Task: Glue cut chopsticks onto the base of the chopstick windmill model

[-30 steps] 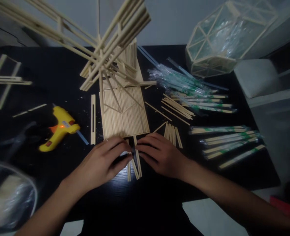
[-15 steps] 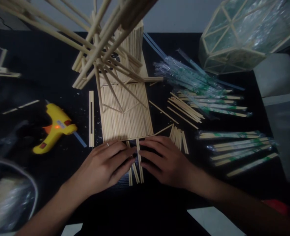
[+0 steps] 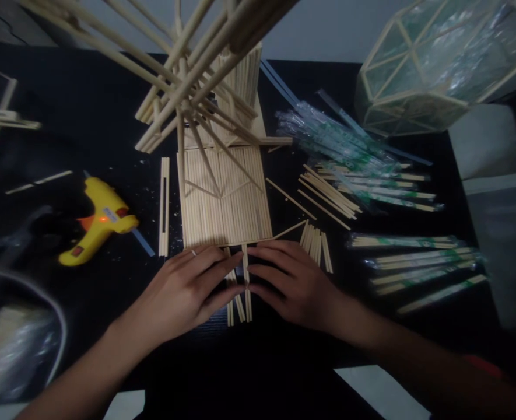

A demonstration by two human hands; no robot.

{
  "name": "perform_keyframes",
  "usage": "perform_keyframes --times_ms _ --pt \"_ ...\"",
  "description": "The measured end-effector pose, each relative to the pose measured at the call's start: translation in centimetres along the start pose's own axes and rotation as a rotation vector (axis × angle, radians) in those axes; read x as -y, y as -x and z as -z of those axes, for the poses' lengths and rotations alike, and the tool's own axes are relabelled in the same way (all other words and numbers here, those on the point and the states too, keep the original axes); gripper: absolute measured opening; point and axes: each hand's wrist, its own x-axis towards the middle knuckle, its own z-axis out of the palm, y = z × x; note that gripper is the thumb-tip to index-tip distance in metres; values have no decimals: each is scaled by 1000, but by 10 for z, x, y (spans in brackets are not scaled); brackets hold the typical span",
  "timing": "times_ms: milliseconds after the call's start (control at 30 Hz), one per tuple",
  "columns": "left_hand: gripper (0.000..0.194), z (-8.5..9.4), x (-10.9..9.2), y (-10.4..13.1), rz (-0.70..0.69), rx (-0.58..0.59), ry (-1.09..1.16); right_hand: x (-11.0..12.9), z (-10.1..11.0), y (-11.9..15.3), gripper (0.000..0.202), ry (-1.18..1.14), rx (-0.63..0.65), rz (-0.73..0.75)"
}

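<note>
A pair of wooden chopsticks [image 3: 248, 306] lies lengthwise toward me between my two hands. My left hand [image 3: 192, 286], with a ring on one finger, presses its fingertips against their left side. From the right, my right hand [image 3: 290, 280] presses its fingertips against the same chopsticks, fingers bent. Just beyond my fingers lies a flat panel of side-by-side sticks [image 3: 227, 219]. A few more loose chopsticks [image 3: 230, 312] lie partly under my left hand. Over the panel's far part stands a lattice structure of sticks [image 3: 183, 96].
A yellow glue gun [image 3: 104, 213] with a lit orange light lies at left, near a slotted stick piece [image 3: 164, 207]. At right are loose sticks [image 3: 332, 192], wrapped chopsticks [image 3: 419, 259], plastic wrappers [image 3: 336, 137] and a faceted stick-framed container [image 3: 415, 108].
My left fingertips have moved slightly right, now meeting the chopsticks and the right fingertips. The view has shifted a little; the other things stay in place.
</note>
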Motion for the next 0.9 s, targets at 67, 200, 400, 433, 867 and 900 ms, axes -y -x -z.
perform_keyframes --times_ms 67,200,400,433,867,900 --pt "43 0 -2 -1 -9 -3 -24 0 0 0 20 4 -10 9" --pt "50 -1 -8 -2 -3 9 -66 0 -1 0 18 12 -17 15" --pt "63 -2 -13 0 18 50 -115 -2 -3 1 18 -4 -40 33" --pt "66 -2 -14 0 20 53 -118 -3 -3 1 17 -10 -43 35" --pt "69 -2 -22 -1 40 105 -142 -7 -5 2 14 -23 -34 41" --pt "69 -2 -22 -1 42 107 -136 -7 -5 2 14 -24 -32 38"
